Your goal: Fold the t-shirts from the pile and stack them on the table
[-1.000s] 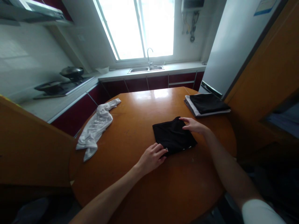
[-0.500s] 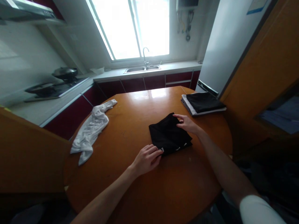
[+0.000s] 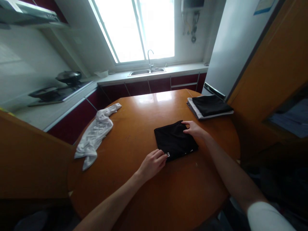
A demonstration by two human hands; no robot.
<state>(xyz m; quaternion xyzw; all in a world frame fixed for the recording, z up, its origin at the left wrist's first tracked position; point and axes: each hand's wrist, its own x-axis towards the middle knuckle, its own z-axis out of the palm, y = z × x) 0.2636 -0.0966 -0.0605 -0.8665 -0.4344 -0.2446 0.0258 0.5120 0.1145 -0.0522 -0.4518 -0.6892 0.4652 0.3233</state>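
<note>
A folded black garment [image 3: 173,141] lies flat near the middle of the round wooden table [image 3: 149,189]. My left hand [image 3: 153,162] rests at its near left corner, fingers curled on the cloth edge beside a small white tag. My right hand [image 3: 194,129] lies on the garment's far right corner, fingers stretched out flat on the fabric.
A crumpled white garment [image 3: 96,134] lies at the table's left edge. A stack of folded clothes, black on top of white [image 3: 209,106], sits at the far right edge. Behind are a counter with a sink [image 3: 146,72], a stove with a pan [image 3: 68,77], and a fridge [image 3: 231,51].
The raised far corner of the black garment has been pressed down flat. My right hand lowered slightly with it; my left hand stayed at the near corner.
</note>
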